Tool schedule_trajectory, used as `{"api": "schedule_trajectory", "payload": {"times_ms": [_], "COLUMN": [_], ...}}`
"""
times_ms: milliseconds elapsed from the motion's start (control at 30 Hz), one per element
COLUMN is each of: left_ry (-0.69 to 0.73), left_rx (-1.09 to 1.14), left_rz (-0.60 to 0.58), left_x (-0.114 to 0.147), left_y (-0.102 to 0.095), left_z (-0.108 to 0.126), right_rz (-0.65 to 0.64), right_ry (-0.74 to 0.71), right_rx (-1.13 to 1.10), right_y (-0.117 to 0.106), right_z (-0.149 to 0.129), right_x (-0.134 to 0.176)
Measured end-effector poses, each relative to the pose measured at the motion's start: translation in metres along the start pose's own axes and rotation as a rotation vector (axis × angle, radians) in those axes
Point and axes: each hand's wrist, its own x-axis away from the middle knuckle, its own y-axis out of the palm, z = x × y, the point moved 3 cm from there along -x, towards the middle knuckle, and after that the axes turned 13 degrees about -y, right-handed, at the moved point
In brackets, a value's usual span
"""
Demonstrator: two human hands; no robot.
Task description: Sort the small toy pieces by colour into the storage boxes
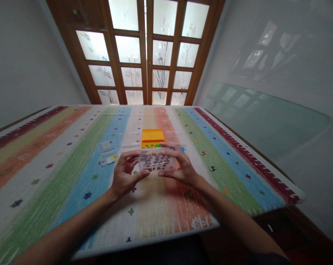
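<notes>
Between both hands, above the table, is a clear plastic box (157,161) with many small dark pieces inside. My left hand (126,171) grips its left end, thumb at the lower edge and fingers along the top. My right hand (181,165) holds the right end the same way, fingers across the upper edge. Just behind it lies an orange-yellow tray (152,135), with small green pieces showing at its near side; the held box hides part of it. Whether the box's lid is fastened, I cannot tell.
Left of my hands lies an opened clear case (108,147) with yellow pieces (112,158) in it. Blue pieces (182,149) show behind my right hand. A striped cloth (106,221) covers the table. Wooden doors with glass panes (128,49) stand beyond; a wall runs along the right.
</notes>
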Motion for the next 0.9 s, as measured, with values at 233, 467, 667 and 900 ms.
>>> {"api": "schedule_trajectory", "payload": {"times_ms": [233,467,667,900], "left_ry": [0.015,0.145,0.115,0.094], "left_rx": [0.029,0.02,0.006,-0.013], "left_rz": [-0.024,-0.049,-0.096,-0.138], "left_x": [0.004,0.003,0.004,0.005], "left_y": [0.003,0.005,0.007,0.005], "left_z": [-0.006,-0.008,-0.007,-0.011], "right_rz": [0.014,0.012,0.021,0.019], "right_ry": [-0.175,-0.219,-0.218,-0.203], "right_rx": [0.007,-0.076,-0.115,-0.141], "right_y": [0.0,0.0,-0.002,0.0], "right_z": [-0.017,-0.014,-0.012,-0.009], "right_x": [-0.01,-0.009,-0.007,-0.004]}}
